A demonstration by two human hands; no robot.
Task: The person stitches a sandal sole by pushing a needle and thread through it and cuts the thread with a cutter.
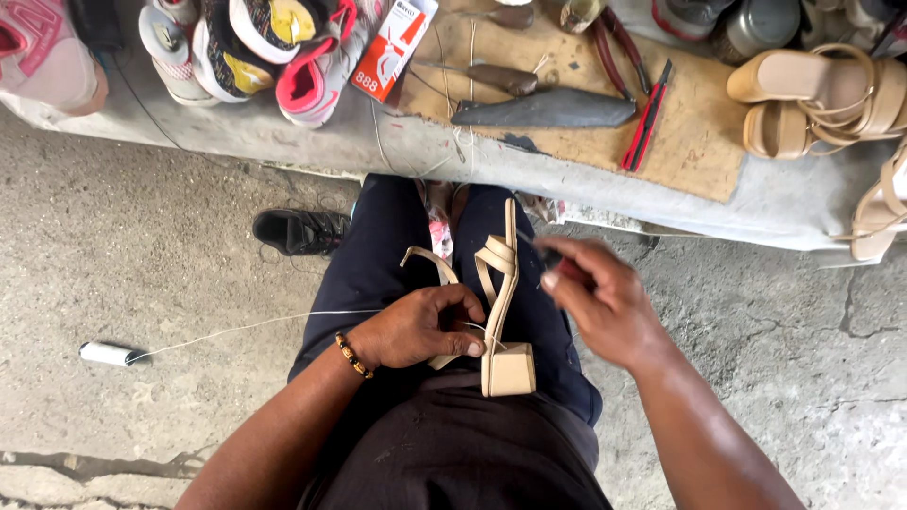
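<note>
Sandal [501, 312] stands on edge across my lap, block heel toward me, toe pointing at the bench. My left hand [425, 326] grips it around the sole and straps, fingers closed on it, a bead bracelet [351, 355] at the wrist. My right hand [600, 297] pinches a dark awl [540, 253] against the sandal's upper edge. White thread [246, 326] runs from under my left hand out to a spool [106, 353] lying on the concrete. A black shoe [298, 230] sits on the ground by my knee. On the bench [718, 189] farther off lie a grey blade-shaped tool [548, 111], red pliers [647, 118], an orange-and-white flat box [395, 47] standing slanted beside sneakers [255, 42], and tan sandals [822, 94] at right.
</note>
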